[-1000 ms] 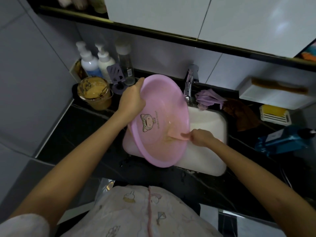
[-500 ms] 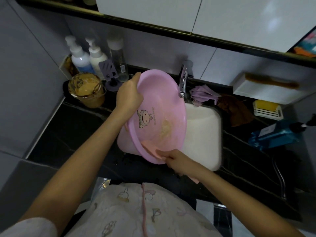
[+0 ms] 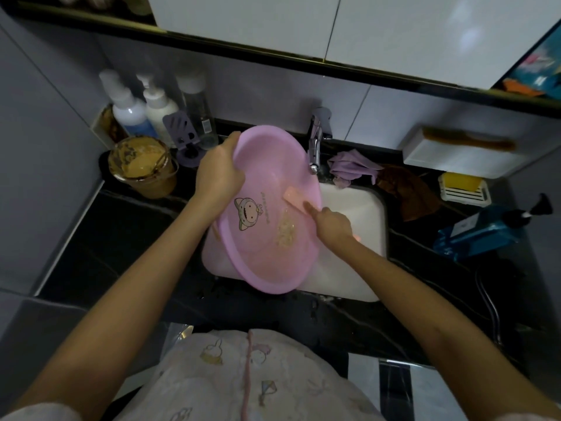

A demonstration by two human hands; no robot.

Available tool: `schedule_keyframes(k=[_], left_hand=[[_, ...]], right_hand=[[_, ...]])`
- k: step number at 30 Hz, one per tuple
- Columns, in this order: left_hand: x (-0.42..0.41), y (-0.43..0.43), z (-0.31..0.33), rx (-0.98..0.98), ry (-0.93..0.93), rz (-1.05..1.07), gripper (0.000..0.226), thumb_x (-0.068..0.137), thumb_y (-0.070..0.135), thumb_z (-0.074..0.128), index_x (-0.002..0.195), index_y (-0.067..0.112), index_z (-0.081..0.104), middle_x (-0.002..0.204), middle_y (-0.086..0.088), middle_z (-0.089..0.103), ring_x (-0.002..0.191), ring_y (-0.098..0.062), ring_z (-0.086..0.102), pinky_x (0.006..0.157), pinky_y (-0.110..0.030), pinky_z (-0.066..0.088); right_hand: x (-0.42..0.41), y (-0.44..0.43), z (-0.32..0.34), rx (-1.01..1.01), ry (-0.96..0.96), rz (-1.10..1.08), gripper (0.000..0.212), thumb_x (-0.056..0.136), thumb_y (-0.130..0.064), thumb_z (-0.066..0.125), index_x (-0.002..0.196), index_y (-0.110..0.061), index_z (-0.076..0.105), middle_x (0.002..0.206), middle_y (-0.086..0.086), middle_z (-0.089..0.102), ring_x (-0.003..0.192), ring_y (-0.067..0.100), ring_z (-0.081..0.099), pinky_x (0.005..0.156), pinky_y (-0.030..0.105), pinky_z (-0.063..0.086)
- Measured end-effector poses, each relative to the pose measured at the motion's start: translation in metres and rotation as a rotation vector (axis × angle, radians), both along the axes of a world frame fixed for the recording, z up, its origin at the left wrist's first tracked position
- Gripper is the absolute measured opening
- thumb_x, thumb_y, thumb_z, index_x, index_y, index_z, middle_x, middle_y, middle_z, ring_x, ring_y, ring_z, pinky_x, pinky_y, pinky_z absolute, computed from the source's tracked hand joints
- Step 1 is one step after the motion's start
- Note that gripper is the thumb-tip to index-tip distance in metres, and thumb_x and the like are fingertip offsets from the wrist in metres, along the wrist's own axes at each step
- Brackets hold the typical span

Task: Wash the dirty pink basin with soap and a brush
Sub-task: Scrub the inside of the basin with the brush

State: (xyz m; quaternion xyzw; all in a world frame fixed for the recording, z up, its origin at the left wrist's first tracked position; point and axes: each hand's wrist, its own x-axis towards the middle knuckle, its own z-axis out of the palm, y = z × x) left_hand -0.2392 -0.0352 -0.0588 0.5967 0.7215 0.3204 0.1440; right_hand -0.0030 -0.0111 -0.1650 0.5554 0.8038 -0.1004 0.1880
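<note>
Sink [image 3: 361, 208]: left hand [image 3: 220, 174] clamps tilted basin [image 3: 273, 159] rim, right hand [image 3: 332, 221] grips brush [image 3: 293, 198]. Scrub step; next, probably the brown smear [image 3: 285, 230].

One wide-angle camera, worn on the person's head, looked forward and steeply down from close above the basin [image 3: 267, 253] and sink [image 3: 355, 205], taking in the counter [image 3: 121, 238] and the cabinets [image 3: 243, 22] beyond.

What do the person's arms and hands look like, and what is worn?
Both forearms are bare. The left hand and right hand wear no gloves; no ring, watch or bracelet shows. The left sleeve and right sleeve are pale, seen at the bottom corners. The pale top has cartoon prints and a pink stripe.
</note>
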Motion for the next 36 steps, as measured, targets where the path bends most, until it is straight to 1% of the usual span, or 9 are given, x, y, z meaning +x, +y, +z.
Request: schedule_keyframes(k=[11, 15, 17, 19, 22, 25, 28, 32, 36], left_hand=[[-0.008, -0.001, -0.006, -0.014, -0.019, 0.009, 0.069, 0.067, -0.009, 0.045, 0.13, 0.019, 0.051, 0.102, -0.014, 0.066, 0.091, -0.034, 0.061, 0.073, -0.042, 0.052], [-0.008, 0.0, -0.008, -0.004, -0.026, 0.013, 0.068, 0.069, -0.009, 0.046, 0.13, 0.02, 0.051, 0.103, -0.013, 0.065, 0.091, -0.033, 0.061, 0.073, -0.041, 0.053], [-0.009, 0.0, -0.007, 0.008, -0.029, 0.005, 0.066, 0.068, -0.01, 0.046, 0.127, 0.019, 0.053, 0.102, -0.014, 0.065, 0.091, -0.034, 0.061, 0.074, -0.04, 0.052], [-0.009, 0.001, -0.005, 0.027, -0.038, -0.006, 0.065, 0.068, -0.011, 0.047, 0.126, 0.017, 0.054, 0.103, -0.014, 0.065, 0.091, -0.033, 0.061, 0.073, -0.036, 0.05], [-0.01, 0.0, -0.004, 0.037, -0.059, -0.011, 0.064, 0.068, -0.012, 0.046, 0.124, 0.017, 0.055, 0.102, -0.013, 0.065, 0.09, -0.031, 0.06, 0.071, -0.034, 0.049], [-0.016, -0.004, -0.006, 0.043, -0.073, -0.007, 0.063, 0.07, -0.012, 0.046, 0.126, 0.016, 0.055, 0.103, -0.012, 0.065, 0.09, -0.029, 0.061, 0.07, -0.032, 0.047], [-0.021, -0.006, -0.01, 0.04, -0.073, 0.003, 0.065, 0.07, -0.012, 0.045, 0.128, 0.016, 0.054, 0.104, -0.012, 0.066, 0.091, -0.028, 0.061, 0.072, -0.031, 0.048], [-0.027, -0.007, -0.011, 0.027, -0.109, -0.003, 0.066, 0.068, -0.013, 0.044, 0.125, 0.016, 0.056, 0.102, -0.012, 0.067, 0.087, -0.025, 0.06, 0.071, -0.028, 0.044], [-0.031, -0.01, -0.016, 0.008, -0.157, 0.002, 0.068, 0.068, -0.014, 0.044, 0.128, 0.017, 0.056, 0.104, -0.011, 0.066, 0.087, -0.022, 0.059, 0.072, -0.025, 0.042]], right_hand=[[0.014, -0.042, -0.013, -0.238, 0.073, 0.13, 0.054, 0.099, -0.023, 0.036, 0.15, -0.031, 0.021, 0.123, 0.015, 0.056, 0.108, 0.031, 0.057, 0.08, 0.033, 0.046], [0.005, -0.048, -0.002, -0.401, 0.196, -0.027, 0.047, 0.1, -0.022, 0.036, 0.146, -0.028, 0.033, 0.125, 0.012, 0.056, 0.105, 0.031, 0.058, 0.078, 0.03, 0.047], [-0.009, -0.058, 0.01, -0.583, 0.316, -0.145, 0.047, 0.098, -0.017, 0.037, 0.144, -0.025, 0.039, 0.11, 0.007, 0.06, 0.078, 0.021, 0.058, 0.056, 0.022, 0.048], [-0.025, -0.075, 0.021, -0.718, 0.477, -0.221, 0.05, 0.095, -0.01, 0.037, 0.143, -0.023, 0.041, 0.093, 0.003, 0.059, 0.054, 0.008, 0.04, 0.038, 0.014, 0.034], [-0.05, -0.094, 0.038, -0.87, 0.771, -0.35, 0.043, 0.099, -0.016, 0.039, 0.14, -0.03, 0.043, 0.067, 0.002, 0.044, 0.05, 0.009, 0.031, 0.037, 0.015, 0.028], [-0.068, -0.102, 0.045, -0.913, 0.937, -0.443, 0.04, 0.1, -0.022, 0.04, 0.138, -0.035, 0.043, 0.061, -0.001, 0.036, 0.049, 0.01, 0.03, 0.039, 0.017, 0.027], [-0.051, -0.099, 0.041, -0.871, 0.751, -0.338, 0.039, 0.1, -0.023, 0.04, 0.138, -0.029, 0.045, 0.07, -0.004, 0.046, 0.054, 0.008, 0.036, 0.042, 0.015, 0.031], [-0.01, -0.06, 0.016, -0.559, 0.336, -0.251, 0.041, 0.1, -0.023, 0.036, 0.14, -0.019, 0.045, 0.117, 0.006, 0.06, 0.081, 0.019, 0.056, 0.066, 0.027, 0.049], [-0.007, -0.023, 0.002, -0.221, 0.143, -0.2, 0.05, 0.096, -0.016, 0.036, 0.146, -0.023, 0.031, 0.118, 0.014, 0.057, 0.101, 0.031, 0.058, 0.072, 0.034, 0.045]])
